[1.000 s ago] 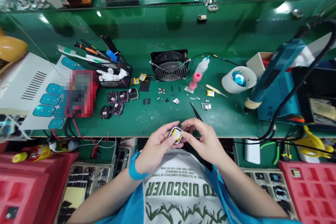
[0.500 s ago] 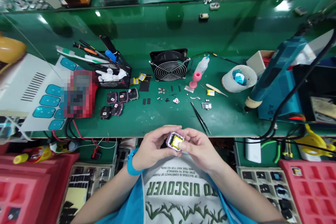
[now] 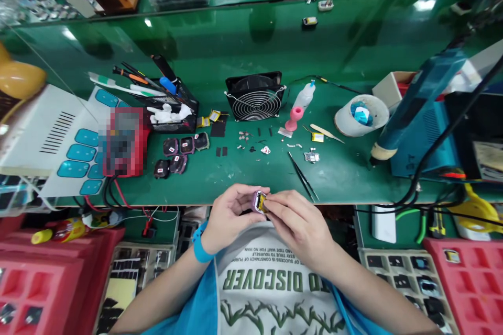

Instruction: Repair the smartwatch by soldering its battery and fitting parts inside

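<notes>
Just over the bench's front edge, my left hand (image 3: pixel 233 214) is closed around a small purple-and-white watch case (image 3: pixel 256 200), its open inside tilted toward my right. A yellow-edged flat battery (image 3: pixel 262 203) sits at the case's opening. Pinched on the battery's edge are the fingers of my right hand (image 3: pixel 294 214), which hide part of it. Beyond my hands, a pair of black tweezers (image 3: pixel 302 175) lies on the green bench (image 3: pixel 220 178). Near the tweezers are a small circuit board (image 3: pixel 312 156) and another battery (image 3: pixel 317 137).
Several dark watch cases (image 3: pixel 178 164) lie at left beside a red multimeter (image 3: pixel 126 141). A fan (image 3: pixel 255 97) stands at the back, with a pink holder (image 3: pixel 294 118) and a white tub (image 3: pixel 360 116) to its right. A teal tool (image 3: pixel 412 110) leans at right with cables around it.
My right hand has turned so its back faces up, fingers now at the battery's edge. The watch case has tilted and the battery shows more edge-on. The view has shifted slightly.
</notes>
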Demonstrator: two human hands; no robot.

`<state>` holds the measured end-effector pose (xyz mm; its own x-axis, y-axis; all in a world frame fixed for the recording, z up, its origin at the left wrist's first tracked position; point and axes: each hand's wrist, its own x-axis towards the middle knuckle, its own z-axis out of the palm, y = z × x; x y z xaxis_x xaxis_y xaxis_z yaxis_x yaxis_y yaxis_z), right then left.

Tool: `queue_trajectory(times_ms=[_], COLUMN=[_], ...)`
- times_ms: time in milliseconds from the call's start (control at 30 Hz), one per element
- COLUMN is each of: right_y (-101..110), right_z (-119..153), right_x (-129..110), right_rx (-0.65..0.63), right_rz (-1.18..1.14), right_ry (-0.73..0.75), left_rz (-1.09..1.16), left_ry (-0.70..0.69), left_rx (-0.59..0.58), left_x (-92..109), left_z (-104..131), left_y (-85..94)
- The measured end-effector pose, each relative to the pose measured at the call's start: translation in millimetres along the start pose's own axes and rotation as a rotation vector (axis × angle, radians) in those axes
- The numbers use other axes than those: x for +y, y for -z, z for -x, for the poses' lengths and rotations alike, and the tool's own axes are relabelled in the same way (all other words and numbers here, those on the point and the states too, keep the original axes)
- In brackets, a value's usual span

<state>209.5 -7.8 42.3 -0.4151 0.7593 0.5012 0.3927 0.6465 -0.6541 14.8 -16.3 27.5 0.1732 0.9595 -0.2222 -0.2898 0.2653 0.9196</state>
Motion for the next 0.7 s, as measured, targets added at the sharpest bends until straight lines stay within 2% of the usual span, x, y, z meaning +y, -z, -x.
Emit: queue_trajectory(times_ms=[233,500,600,700], right_y=[1,-3,3,12], right_z=[-1,0,-1,-3], right_x=[-1,-7,-10,-12], right_rx=[-0.08,0.049,0.071,0.068], right_rz=[0.053,0.114,0.097,-0.016], right_ry=[0.002,-0.003,-0.04,-0.108], left_rz=[-0.028,0.095,0.199,0.291], left_ry=[0.027,0.09,0.112,0.191], left_rx=[0.068,0.053,0.008,-0.036], left_x=[-1,2,2,5], left_z=[2,5,6,8], left_y=[-6.1,-14.0,-15.8,-17.5])
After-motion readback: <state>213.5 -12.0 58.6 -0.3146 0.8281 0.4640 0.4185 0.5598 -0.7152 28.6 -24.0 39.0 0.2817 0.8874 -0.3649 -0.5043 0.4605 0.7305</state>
